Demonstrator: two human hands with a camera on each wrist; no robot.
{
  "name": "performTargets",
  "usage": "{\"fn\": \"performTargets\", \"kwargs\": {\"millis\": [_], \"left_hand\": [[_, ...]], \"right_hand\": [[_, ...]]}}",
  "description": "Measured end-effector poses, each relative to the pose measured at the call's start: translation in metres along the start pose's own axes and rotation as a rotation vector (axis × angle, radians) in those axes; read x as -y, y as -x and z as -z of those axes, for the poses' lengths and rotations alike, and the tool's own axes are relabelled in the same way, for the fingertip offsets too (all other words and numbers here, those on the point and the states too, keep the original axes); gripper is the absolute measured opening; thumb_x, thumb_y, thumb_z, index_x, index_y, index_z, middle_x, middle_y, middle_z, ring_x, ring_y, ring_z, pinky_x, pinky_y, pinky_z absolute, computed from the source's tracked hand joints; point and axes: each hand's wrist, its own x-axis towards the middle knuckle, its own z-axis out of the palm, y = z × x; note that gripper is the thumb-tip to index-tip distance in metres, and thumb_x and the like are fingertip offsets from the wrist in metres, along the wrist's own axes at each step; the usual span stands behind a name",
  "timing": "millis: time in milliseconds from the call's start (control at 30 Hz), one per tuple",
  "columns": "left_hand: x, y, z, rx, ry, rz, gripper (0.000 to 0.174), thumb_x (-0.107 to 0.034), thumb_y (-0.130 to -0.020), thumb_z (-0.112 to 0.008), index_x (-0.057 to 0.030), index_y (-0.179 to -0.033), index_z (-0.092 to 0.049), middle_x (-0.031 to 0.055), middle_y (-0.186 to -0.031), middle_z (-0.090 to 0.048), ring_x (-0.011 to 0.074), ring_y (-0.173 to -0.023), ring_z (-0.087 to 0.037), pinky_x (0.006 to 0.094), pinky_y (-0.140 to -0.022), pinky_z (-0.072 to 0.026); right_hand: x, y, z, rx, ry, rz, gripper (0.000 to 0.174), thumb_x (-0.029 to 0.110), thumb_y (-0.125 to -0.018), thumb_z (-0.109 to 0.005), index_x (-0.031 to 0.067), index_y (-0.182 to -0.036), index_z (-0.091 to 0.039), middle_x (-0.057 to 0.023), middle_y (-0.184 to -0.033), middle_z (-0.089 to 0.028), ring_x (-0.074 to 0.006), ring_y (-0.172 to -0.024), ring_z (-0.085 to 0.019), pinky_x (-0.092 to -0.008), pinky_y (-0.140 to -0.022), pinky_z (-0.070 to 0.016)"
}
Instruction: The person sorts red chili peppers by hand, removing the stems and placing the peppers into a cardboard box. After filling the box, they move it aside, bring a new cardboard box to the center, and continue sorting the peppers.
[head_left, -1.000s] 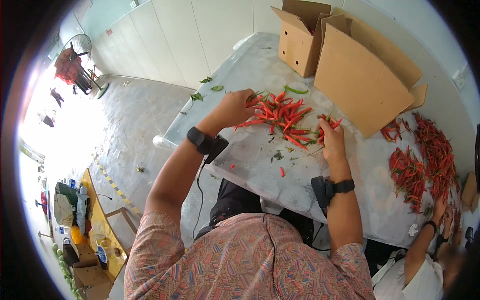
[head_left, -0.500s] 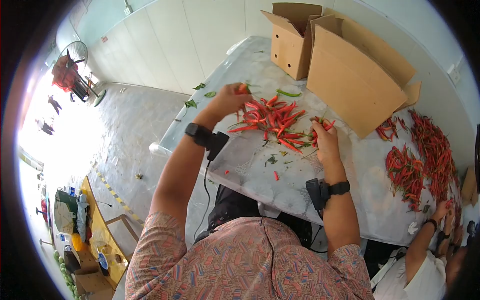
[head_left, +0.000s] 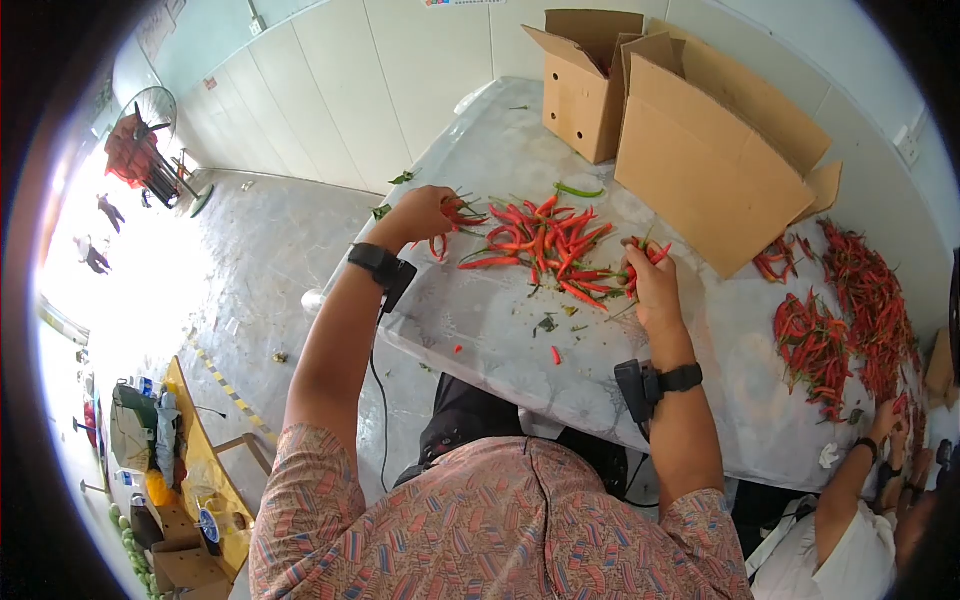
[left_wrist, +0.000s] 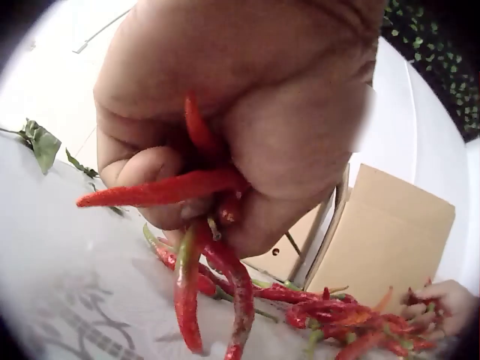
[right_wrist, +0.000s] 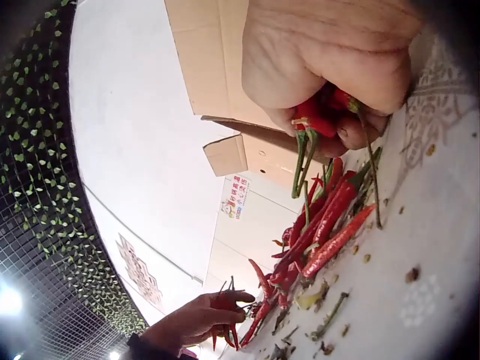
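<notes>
My left hand [head_left: 418,212] is over the table's left part, to the left of a loose pile of red chili peppers [head_left: 550,240]. Its curled fingers grip several red chilies [left_wrist: 161,191], whose tips stick out around the thumb in the left wrist view. At the pile's right edge, my right hand [head_left: 655,285] holds a small bunch of red chilies [right_wrist: 315,118], green stems pointing out of the fist. Part of each bunch is hidden inside the fingers. One green chili [head_left: 578,190] lies just behind the pile.
Two cardboard boxes [head_left: 715,150] stand at the back right of the table [head_left: 480,310]. Larger heaps of red chilies [head_left: 865,290] lie farther right, where another person's hands [head_left: 885,430] work. Leaf bits [head_left: 545,323] and a red fragment [head_left: 556,355] lie in front.
My left hand has lifted off the pile and moved left with chilies in its grip. The right hand keeps its bunch in nearly the same place.
</notes>
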Motion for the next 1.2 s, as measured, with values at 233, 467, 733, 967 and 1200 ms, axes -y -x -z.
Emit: {"fn": "performTargets", "kwargs": {"millis": [233, 467, 733, 967, 1200], "left_hand": [[0.000, -0.010, -0.006, 0.082, -0.239, -0.027, 0.024, -0.015, -0.065, -0.065, -0.0029, -0.086, -0.061, 0.0174, -0.083, -0.063, 0.0346, -0.083, -0.059, 0.0420, -0.071, -0.0458], [0.003, -0.003, -0.013, 0.001, -0.331, -0.068, 0.026, -0.022, -0.067, -0.065, -0.0024, -0.083, -0.061, 0.0182, -0.080, -0.061, 0.0356, -0.081, -0.058, 0.0432, -0.071, -0.0457], [-0.014, 0.004, -0.018, -0.085, -0.387, -0.056, 0.020, -0.017, -0.066, -0.061, -0.0049, -0.081, -0.061, 0.0145, -0.081, -0.062, 0.0332, -0.084, -0.058, 0.0419, -0.071, -0.0464], [-0.041, -0.003, -0.016, -0.049, 0.092, -0.057, 0.026, -0.018, -0.065, -0.065, -0.0012, -0.083, -0.059, 0.0188, -0.077, -0.062, 0.0342, -0.073, -0.059, 0.0409, -0.068, -0.0462], [-0.051, -0.012, -0.037, -0.053, -0.088, -0.125, 0.030, -0.019, -0.065, -0.067, -0.0001, -0.086, -0.058, 0.0205, -0.080, -0.062, 0.0363, -0.078, -0.059, 0.0432, -0.070, -0.0455]], "right_hand": [[-0.001, -0.001, 0.002, 0.025, -0.020, 0.009, 0.012, 0.013, -0.085, -0.055, 0.0048, -0.093, -0.058, 0.0004, -0.065, -0.052, -0.0071, -0.050, -0.047, -0.0201, -0.043, -0.0358], [-0.003, -0.002, 0.002, 0.007, -0.010, 0.014, 0.012, 0.014, -0.085, -0.056, 0.0054, -0.093, -0.058, 0.0006, -0.065, -0.052, -0.0072, -0.049, -0.048, -0.0202, -0.043, -0.0355], [-0.004, -0.002, 0.001, -0.008, -0.007, 0.028, 0.012, 0.017, -0.082, -0.058, 0.0067, -0.088, -0.058, 0.0006, -0.062, -0.052, -0.0079, -0.048, -0.047, -0.0221, -0.041, -0.0343], [-0.007, -0.004, 0.002, 0.010, -0.027, 0.036, 0.012, 0.017, -0.082, -0.058, 0.0068, -0.088, -0.058, 0.0005, -0.063, -0.052, -0.0077, -0.048, -0.046, -0.0215, -0.040, -0.0337], [-0.004, -0.003, 0.003, 0.015, -0.019, 0.003, 0.012, 0.014, -0.085, -0.056, 0.0050, -0.092, -0.058, 0.0000, -0.066, -0.053, -0.0071, -0.052, -0.048, -0.0209, -0.045, -0.0381]]}}
